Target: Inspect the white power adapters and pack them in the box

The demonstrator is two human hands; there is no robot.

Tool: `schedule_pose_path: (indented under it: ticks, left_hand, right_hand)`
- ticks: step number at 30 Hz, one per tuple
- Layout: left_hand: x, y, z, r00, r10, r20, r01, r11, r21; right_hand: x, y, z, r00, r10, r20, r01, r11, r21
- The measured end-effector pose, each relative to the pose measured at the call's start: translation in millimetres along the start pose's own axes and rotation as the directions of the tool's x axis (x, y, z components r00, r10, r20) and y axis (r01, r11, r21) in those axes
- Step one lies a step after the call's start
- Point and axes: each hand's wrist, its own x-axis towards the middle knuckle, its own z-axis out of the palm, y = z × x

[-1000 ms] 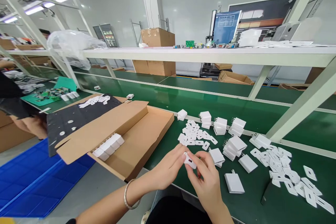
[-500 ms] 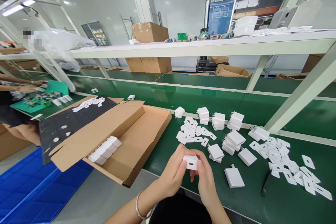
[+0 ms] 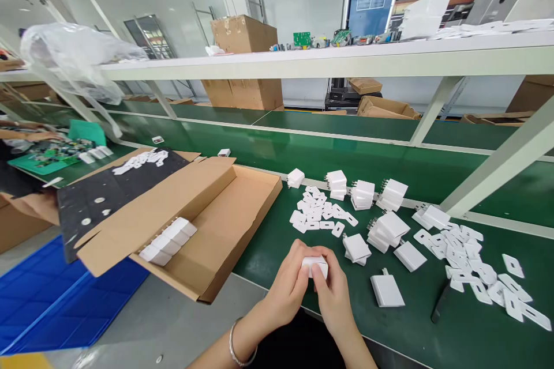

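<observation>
Over the front edge of the green table, my left hand (image 3: 285,279) and my right hand (image 3: 335,288) both grip one white charger (image 3: 312,262). My right thumb presses across its face and covers the middle of it. Just beyond my hands lies a pile of small white cover plates (image 3: 312,207). To the right are stacked white chargers (image 3: 387,229) with metal prongs, and a single charger (image 3: 387,290) lies flat. A second heap of white plates (image 3: 470,256) lies farther right, beside a black tool (image 3: 440,302), perhaps tweezers.
An open cardboard box (image 3: 242,225) at the left holds several white chargers (image 3: 168,240) in a row. Behind it is a black mat (image 3: 125,196) with loose white plates. A shelf (image 3: 303,66) spans the back. A co-worker's arm (image 3: 26,134) shows far left, near green circuit boards.
My right thumb has moved from the charger's right edge onto its face, covering the port seen before. The camera view has tilted slightly down.
</observation>
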Motion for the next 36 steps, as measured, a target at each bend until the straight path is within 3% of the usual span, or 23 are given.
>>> schedule_pose_path:
  ticks: [6, 16, 23, 36]
  left_hand:
    - [-0.9, -6.4, 4.4, 1.0, -0.025, 0.007, 0.026, 0.981, -0.19]
    - [-3.3, -41.7, 14.1, 0.997, -0.066, -0.048, 0.058, 0.986, -0.155]
    - [-5.7, -52.5, 17.4, 0.989, -0.126, -0.079, 0.106, 0.969, -0.223]
    - [-2.7, -52.7, 22.9, 0.976, -0.157, -0.151, 0.086, 0.916, -0.392]
  right_hand:
    - [3.6, 6.9, -0.4, 0.996, 0.085, 0.003, -0.084, 0.979, 0.183]
    - [4.3, 39.4, -1.4, 0.997, 0.051, -0.049, -0.051, 0.999, -0.004]
    - [1.2, 41.2, 0.2, 0.997, 0.05, -0.053, -0.056, 0.992, -0.115]
    - [0.3, 37.9, 2.0, 0.996, 0.057, -0.075, -0.057, 0.998, -0.006]
